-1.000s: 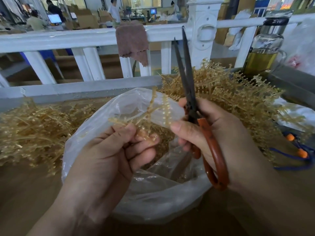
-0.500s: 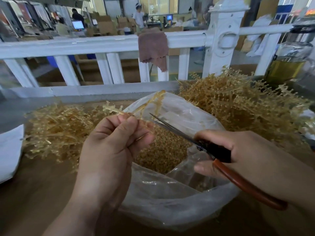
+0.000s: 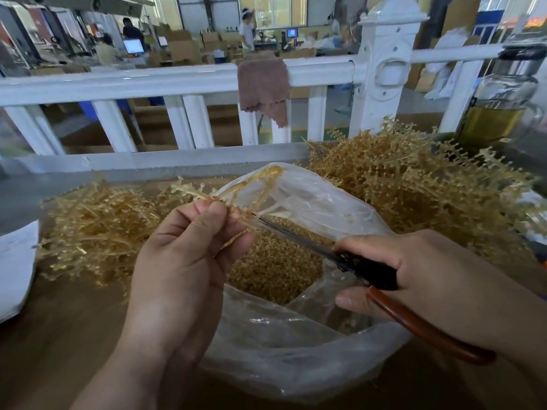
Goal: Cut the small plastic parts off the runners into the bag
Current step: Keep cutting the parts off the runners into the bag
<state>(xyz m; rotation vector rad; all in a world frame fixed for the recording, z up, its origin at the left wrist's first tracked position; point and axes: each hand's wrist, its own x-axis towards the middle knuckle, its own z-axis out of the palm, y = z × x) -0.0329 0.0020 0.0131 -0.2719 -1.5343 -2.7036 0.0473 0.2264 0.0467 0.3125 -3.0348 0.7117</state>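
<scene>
Head view, single moment. I logged the left hand (image 3: 183,261) with its fingers curled, thumb and forefinger pinching a runner (image 3: 189,189) over the mouth of the bag (image 3: 281,344). One end of the runner stuck out up-left past the knuckles. The other end branched up-right against the bag's raised far wall, and I could not tell whether that branch lay in front of the film or behind it. The right hand (image 3: 429,270) was wrapped round the handles of the scissors (image 3: 367,270), thumb on top, a finger under the brown loop. The blades lay close together and pointed up-left, tips at the runner just beside the left fingertips. The left hand hid the pinched stretch, so I could not see whether the blades met. The bag stood open on the table (image 3: 59,335) below both hands, holding a bed of cut parts (image 3: 275,270). A flatter heap (image 3: 97,220) of runners lay left of the bag; a taller heap (image 3: 414,187) crowded its right rear wall. A white sheet (image 3: 14,267) lay at the table's left edge. Behind the table ran a white railing (image 3: 148,84) with a brown cloth (image 3: 263,87) draped over it. A glass bottle (image 3: 503,108) of yellow liquid stood at right rear. Beyond the railing were cardboard boxes (image 3: 180,47) and people (image 3: 247,28), all blurred.
</scene>
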